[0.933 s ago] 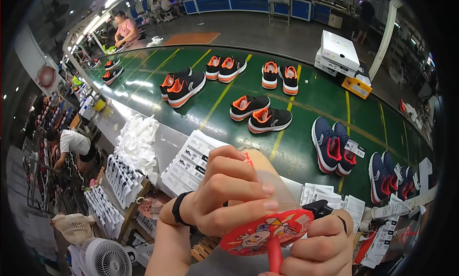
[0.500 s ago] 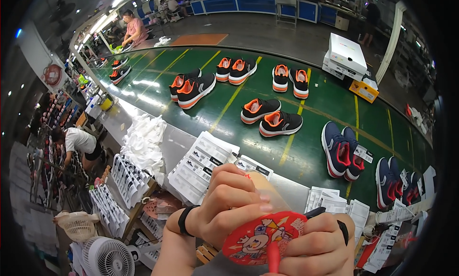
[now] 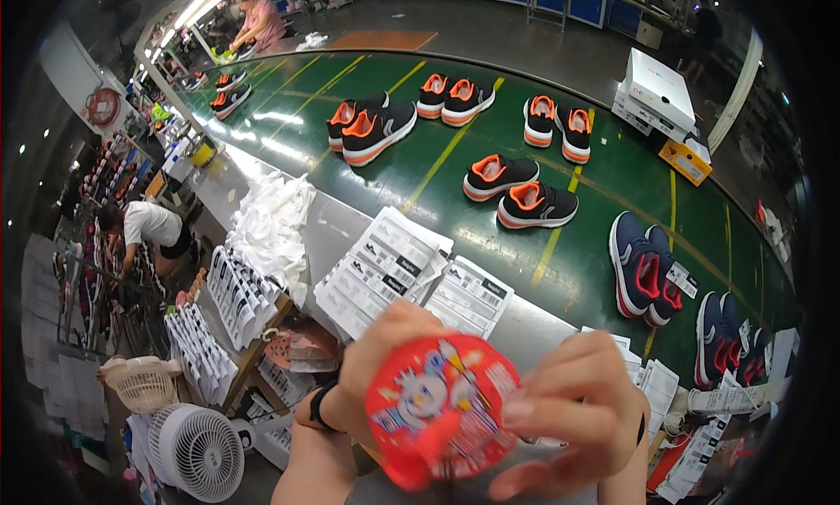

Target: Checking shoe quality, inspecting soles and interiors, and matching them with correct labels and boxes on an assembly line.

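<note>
Low in the middle, my left hand [image 3: 371, 358] is wrapped around a drink cup, whose body is mostly hidden under its round red printed top [image 3: 479, 374] with cartoon figures. A thick red straw [image 3: 422, 444], blurred, rises from the top toward me; where it enters cannot be made out. My right hand [image 3: 582, 409] is at the cup's right side, fingers apart and curved, a little smeared by motion. Its fingertips are by the rim; whether they touch it is unclear. Both wrists wear dark bands.
A green conveyor [image 3: 411, 234] carries pairs of black-and-orange sneakers [image 3: 538, 205] and navy sneakers [image 3: 636, 269]. Printed label sheets [image 3: 385, 264] and a white crumpled pile [image 3: 271, 220] lie on the metal ledge. Shoe boxes [image 3: 656, 89] stand far right. Lower left are fans [image 3: 197, 452]. Other people work farther off.
My right hand has let go of the straw and its fingers have spread. The cup has moved left, its top now facing me more. The whole view has shifted slightly.
</note>
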Motion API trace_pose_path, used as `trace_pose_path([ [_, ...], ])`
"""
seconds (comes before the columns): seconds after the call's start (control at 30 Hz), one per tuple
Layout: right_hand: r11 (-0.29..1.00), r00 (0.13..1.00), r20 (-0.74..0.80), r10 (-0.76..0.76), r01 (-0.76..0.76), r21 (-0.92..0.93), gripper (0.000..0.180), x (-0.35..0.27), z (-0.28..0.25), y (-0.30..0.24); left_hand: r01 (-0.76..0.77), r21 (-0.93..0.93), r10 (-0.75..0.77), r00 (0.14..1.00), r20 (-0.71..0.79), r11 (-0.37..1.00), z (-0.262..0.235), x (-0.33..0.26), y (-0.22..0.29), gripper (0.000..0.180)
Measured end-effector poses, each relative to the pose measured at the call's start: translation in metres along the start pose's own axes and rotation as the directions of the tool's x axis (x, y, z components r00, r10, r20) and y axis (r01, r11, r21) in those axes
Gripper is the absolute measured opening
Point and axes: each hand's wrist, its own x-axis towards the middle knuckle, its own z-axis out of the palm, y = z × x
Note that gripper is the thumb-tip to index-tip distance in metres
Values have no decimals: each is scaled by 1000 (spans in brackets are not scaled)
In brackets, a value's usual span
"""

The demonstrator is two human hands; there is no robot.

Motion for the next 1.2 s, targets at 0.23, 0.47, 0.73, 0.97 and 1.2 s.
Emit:
trace_pose_path([
  [0.23, 915, 923, -44, 382, -385, -120, 55, -47, -14, 8, 408, 359, -290, 895, -339, 839, -82, -14, -52, 80],
  [0.47, 794, 801, -62, 596, -599, -107, 48, -70, -17, 18, 411, 338, -201, 835, -513, 847, -191, -44, -165, 72],
  [0.73, 698, 714, 1, 700, -684, -214, 37, -85, -24, 17, 525, 175, -359, 754, -550, 833, -228, -82, -254, 79],
  [0.97, 650, 667, -1, 745, -727, -223, 30, -93, -19, 22, 588, 50, -471, 693, -545, 807, -251, -101, -262, 80],
  [1.2, 590, 602, -13, 798, -787, -180, 27, -112, -19, 16, 651, 89, -545, 695, -470, 753, -257, -105, -247, 84],
])
